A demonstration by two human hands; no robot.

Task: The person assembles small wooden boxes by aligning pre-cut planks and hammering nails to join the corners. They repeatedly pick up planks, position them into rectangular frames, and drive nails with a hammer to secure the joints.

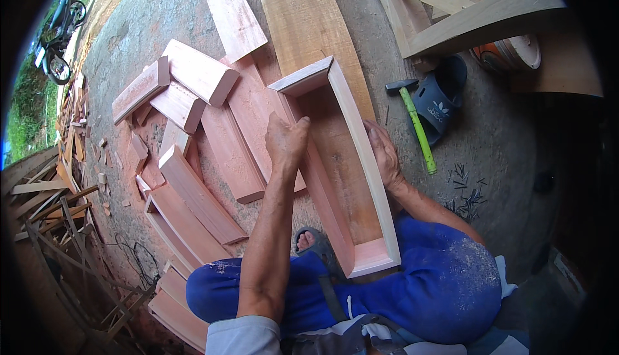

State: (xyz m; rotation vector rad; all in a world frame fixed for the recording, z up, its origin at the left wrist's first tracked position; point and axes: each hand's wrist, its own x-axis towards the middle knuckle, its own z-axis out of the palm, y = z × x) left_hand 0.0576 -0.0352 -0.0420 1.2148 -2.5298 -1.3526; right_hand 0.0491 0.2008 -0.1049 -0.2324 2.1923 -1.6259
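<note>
A long, shallow wooden box [351, 184] stands tilted across my lap, with pale pink walls and a browner panel inside. My left hand [287, 142] is closed at its left wall, the thumb pointing up near the edge; what lies under the fingers is partly hidden. Around the outer side of the right wall curls my right hand [385, 158], some fingers hidden behind the wood. To the right, a hammer [418, 123] with a bright green handle leans across a dark blue slipper [445, 94]. Loose dark nails [465, 194] lie scattered on the concrete nearer me.
Planed pinkish boards [232, 142] and blocks are spread to the left, with a wide brown plank [316, 16] beyond the box. A wooden frame [477, 26] and an orange-and-white bucket [509, 53] stand far right. Offcuts [55, 203] pile up left; a motorcycle [59, 39] is outside.
</note>
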